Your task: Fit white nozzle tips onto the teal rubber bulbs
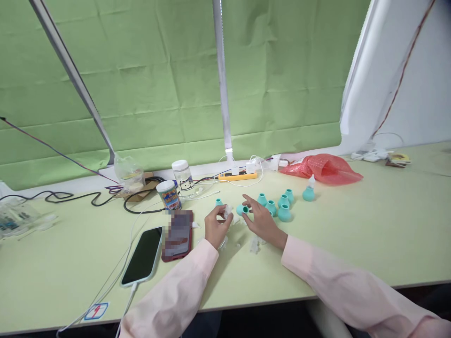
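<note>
Between the fingers of my left hand [217, 225] is a small translucent white piece [228, 211]. My right hand [262, 219] pinches a teal bulb [241, 210] whose dark opening faces right. The two hands are a short gap apart over the table. Several teal bulbs [283, 212] stand upright just right of my right hand, and another teal bulb [219, 202] sits behind my left hand. Farther right, one teal bulb [308, 193] carries a translucent white nozzle [312, 181]. Loose translucent pieces [254, 244] lie beneath and in front of my hands.
Two phones, one dark with a cable [143, 256] and one red-edged [190, 234], lie left of my hands. Behind them stand a labelled can [169, 196] and a clear jar [183, 176]. An orange power strip [237, 176] and red plastic wrap [324, 169] lie along the wall.
</note>
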`<state>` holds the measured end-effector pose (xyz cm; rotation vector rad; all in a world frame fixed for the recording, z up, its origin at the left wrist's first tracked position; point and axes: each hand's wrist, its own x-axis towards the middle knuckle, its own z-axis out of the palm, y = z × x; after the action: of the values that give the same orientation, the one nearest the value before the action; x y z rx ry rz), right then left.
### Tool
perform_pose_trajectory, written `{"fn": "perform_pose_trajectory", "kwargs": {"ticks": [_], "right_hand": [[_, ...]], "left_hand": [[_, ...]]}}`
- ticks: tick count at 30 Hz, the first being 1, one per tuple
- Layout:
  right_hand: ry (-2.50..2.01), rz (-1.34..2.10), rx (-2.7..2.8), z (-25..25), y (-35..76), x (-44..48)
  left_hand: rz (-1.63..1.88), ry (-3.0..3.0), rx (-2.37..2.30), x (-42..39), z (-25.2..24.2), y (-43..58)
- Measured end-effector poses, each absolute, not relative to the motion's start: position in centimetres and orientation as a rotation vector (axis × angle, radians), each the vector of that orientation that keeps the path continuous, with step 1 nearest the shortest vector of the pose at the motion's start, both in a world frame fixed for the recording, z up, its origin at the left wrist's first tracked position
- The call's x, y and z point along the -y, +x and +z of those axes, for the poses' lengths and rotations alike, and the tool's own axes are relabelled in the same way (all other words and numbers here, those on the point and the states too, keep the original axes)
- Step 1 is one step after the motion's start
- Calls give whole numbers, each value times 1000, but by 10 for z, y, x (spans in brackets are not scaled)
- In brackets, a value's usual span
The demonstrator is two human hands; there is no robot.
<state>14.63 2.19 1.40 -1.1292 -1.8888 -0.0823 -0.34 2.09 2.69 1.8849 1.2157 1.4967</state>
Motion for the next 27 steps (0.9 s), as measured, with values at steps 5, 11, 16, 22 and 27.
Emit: {"fn": "perform_pose_trajectory", "kwargs": {"ticks": [5, 11, 16, 22, 27], "right_hand": [[-969, 319, 1696, 16, 140, -16], [-870, 444, 1594, 22, 138, -9], [-803, 564, 1620, 20, 135, -6], [-848, 422, 1637, 20, 136, -7], [-887, 312, 1723, 20, 139, -9]], "left_hand": [[1408, 1723, -1106, -25, 24, -3], [1181, 1486, -812, -22, 26, -1], [1229, 1437, -825, -23, 29, -2], [1284, 1554, -878, -26, 26, -3], [1345, 1568, -744, -22, 28, -4]]}}
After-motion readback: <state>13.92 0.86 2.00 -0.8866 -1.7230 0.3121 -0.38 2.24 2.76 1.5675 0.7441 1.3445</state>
